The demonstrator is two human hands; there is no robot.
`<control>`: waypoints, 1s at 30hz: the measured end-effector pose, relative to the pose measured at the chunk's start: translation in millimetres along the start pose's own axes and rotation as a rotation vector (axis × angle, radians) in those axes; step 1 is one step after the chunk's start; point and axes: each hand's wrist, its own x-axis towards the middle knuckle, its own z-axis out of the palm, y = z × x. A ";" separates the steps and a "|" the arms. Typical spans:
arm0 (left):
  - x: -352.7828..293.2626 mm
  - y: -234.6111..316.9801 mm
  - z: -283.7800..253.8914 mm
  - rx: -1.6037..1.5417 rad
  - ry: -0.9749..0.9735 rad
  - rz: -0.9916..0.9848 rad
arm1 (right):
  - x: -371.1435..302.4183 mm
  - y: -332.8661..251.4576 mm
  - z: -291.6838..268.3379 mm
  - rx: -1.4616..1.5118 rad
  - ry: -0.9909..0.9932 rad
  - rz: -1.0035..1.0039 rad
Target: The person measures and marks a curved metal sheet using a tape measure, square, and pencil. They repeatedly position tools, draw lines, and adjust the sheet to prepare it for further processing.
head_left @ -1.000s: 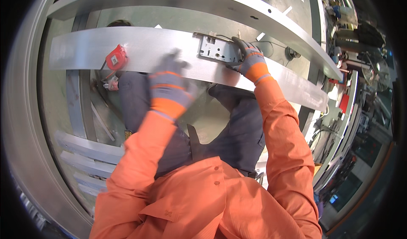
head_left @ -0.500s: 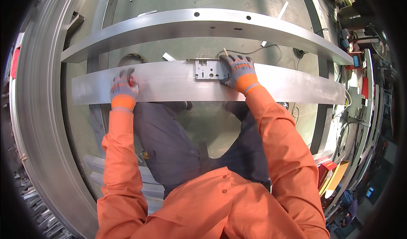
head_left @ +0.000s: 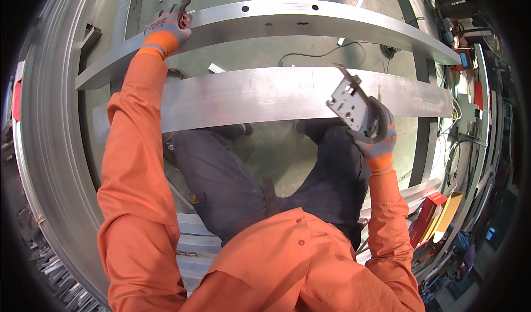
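My right hand, in a grey and orange glove, is closed on a silver mortise lock. The lock is tilted and held up over the near edge of a flat aluminium profile. A thin tan stick, perhaps a pencil, shows just above the knuckles. My left hand, gloved alike, is at the left part of a second, farther aluminium profile with two dark round holes in its top face. Its fingers are curled round a small red object, mostly hidden by the glove. Faint marks show on the near profile.
Long aluminium profiles run along the left side. Dark rails lie crosswise under the two profiles. A black cable and white offcuts lie on the floor. At the right are a red and yellow box and a cluttered bench.
My right hand has lifted the mortise lock off the near profile and brought it right and closer. My left hand has moved from the near profile forward to the far one with the red object.
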 end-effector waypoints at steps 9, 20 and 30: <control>-84.7 41.5 52.3 -0.118 -0.378 0.081 | -48.3 -5.6 -32.5 0.797 0.352 0.590; -102.0 20.3 66.9 -0.099 -0.788 -0.054 | -118.9 49.8 -56.0 1.711 0.485 0.639; -211.4 24.8 -31.2 0.065 -0.420 0.080 | -132.2 89.8 -60.3 1.770 0.752 0.882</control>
